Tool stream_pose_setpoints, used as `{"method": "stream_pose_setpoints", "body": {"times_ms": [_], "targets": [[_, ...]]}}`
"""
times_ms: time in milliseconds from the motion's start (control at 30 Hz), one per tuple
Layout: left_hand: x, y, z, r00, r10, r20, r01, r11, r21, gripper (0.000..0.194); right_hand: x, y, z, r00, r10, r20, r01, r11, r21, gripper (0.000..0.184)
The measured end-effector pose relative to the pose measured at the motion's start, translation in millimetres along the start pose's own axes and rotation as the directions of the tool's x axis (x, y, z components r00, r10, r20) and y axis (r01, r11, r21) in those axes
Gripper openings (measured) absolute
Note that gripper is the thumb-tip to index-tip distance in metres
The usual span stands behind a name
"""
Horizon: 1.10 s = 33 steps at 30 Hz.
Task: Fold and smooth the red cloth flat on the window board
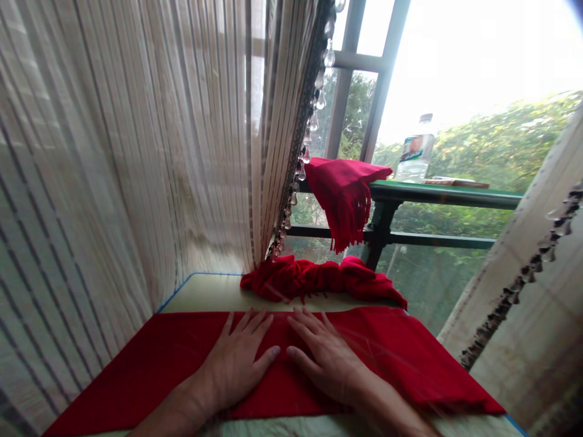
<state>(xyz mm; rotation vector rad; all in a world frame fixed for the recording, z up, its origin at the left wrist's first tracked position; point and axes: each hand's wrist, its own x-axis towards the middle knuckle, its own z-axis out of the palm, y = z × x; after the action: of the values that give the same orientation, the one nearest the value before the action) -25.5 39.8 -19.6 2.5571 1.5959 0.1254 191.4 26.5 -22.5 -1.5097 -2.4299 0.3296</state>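
Observation:
A red scarf (150,358) lies spread flat across a pale table (204,294) with a blue edge. My left hand (237,358) rests palm down on its middle, fingers stretched out. Beside it my right hand (325,355) lies flat on the same cloth, fingers spread, thumbs nearly meeting. Neither hand holds anything. Behind them a second red scarf (319,276) lies bunched up along the table's far edge. A third red scarf (344,194) with fringe is folded over a green railing (450,195).
A striped sheer curtain (136,152) with a beaded edge hangs close on the left. Another curtain (528,291) hangs at right. A plastic water bottle (415,152) stands on the railing beside a flat brown object (455,181). Trees show beyond the window.

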Motion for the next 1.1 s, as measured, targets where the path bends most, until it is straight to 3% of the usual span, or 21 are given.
{"method": "stream_pose_setpoints", "body": {"times_ms": [1100], "targets": [[4.5,-3.7,7.9,0.997,0.028,-0.073,-0.029,1.0,-0.006,0.063,-1.1,2.5,-0.2,1.0,0.014,0.013,-0.014,1.0,0.017,0.061]]}}
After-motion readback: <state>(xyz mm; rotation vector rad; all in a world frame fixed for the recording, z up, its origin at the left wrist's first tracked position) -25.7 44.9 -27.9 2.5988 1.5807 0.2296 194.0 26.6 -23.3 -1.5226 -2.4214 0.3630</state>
